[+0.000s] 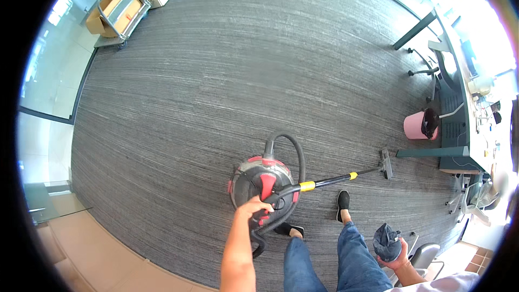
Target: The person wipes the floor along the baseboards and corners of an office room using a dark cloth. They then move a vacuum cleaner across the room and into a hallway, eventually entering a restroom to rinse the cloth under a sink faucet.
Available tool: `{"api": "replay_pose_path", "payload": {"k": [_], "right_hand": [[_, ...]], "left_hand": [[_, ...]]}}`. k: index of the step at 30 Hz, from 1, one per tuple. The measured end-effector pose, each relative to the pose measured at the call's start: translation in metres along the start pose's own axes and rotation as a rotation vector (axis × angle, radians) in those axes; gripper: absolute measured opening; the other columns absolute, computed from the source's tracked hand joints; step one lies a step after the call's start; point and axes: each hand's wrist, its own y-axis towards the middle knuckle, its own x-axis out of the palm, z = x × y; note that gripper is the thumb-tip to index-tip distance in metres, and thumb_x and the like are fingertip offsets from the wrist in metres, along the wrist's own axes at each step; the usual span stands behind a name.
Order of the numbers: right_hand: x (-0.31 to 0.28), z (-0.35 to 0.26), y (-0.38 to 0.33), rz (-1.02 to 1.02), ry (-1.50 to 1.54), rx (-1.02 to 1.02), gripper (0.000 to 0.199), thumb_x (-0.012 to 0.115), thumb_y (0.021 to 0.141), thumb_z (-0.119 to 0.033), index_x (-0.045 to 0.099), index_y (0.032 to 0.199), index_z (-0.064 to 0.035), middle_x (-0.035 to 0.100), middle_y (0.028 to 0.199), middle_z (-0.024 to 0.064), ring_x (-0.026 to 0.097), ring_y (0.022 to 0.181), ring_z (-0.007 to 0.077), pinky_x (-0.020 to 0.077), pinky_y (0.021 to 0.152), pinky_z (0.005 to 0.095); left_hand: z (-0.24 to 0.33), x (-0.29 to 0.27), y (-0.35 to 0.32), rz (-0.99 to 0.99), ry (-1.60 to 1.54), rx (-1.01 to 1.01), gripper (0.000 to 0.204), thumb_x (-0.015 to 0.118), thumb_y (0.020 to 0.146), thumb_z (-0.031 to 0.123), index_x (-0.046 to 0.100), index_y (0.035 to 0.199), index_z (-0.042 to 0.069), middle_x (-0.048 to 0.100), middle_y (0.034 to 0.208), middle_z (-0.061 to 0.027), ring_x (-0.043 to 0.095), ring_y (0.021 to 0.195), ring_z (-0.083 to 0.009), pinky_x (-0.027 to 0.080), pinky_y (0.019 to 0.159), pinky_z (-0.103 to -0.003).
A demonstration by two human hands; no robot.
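Note:
A red and black canister vacuum cleaner (262, 176) stands on the carpet in front of my feet. My left hand (255, 206) is closed round the black curved handle of the vacuum wand (330, 181), above the canister. The wand has yellow bands and reaches right to a flat floor head (386, 164) lying on the carpet. A ribbed black hose (299, 151) loops from the canister's top. In my right hand (399, 258), beside my leg, is a rounded, crumpled dark grey cloth piece (387, 242); its underside is partly hidden by the fingers.
Dark grey striped carpet (216, 75) spreads ahead. At right stand a pink waste bin (415, 125) with a black liner, a long desk and office chairs. A flat trolley with a cardboard box (114, 13) is at far left, near glass panels. Another chair (426, 255) is behind my right hand.

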Motion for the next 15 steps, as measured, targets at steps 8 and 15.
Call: {"api": "replay_pose_path", "payload": {"k": [8,15], "right_hand": [[0.059,0.032,-0.081,-0.224,-0.025,-0.073,0.057,0.054,0.072,-0.046,0.061,0.118,-0.0130,0.060,0.120,0.0133,0.057,0.108,0.0367,0.0492,0.080,0.0588],[0.106,0.044,-0.122,-0.335,-0.212,-0.070,0.056,0.053,0.077,-0.054,0.061,0.118,-0.0167,0.061,0.120,0.0113,0.060,0.104,0.0341,0.0510,0.075,0.0573]], "left_hand": [[0.019,0.045,-0.112,0.298,0.200,0.008,0.067,0.079,0.048,0.023,0.061,0.108,-0.002,0.065,0.097,-0.0136,0.062,0.089,-0.0248,0.050,0.080,-0.035],[-0.038,0.076,-0.312,0.466,0.023,0.057,0.060,0.078,0.053,0.013,0.060,0.108,-0.002,0.065,0.091,-0.0082,0.062,0.081,-0.0207,0.050,0.073,-0.033]]}}
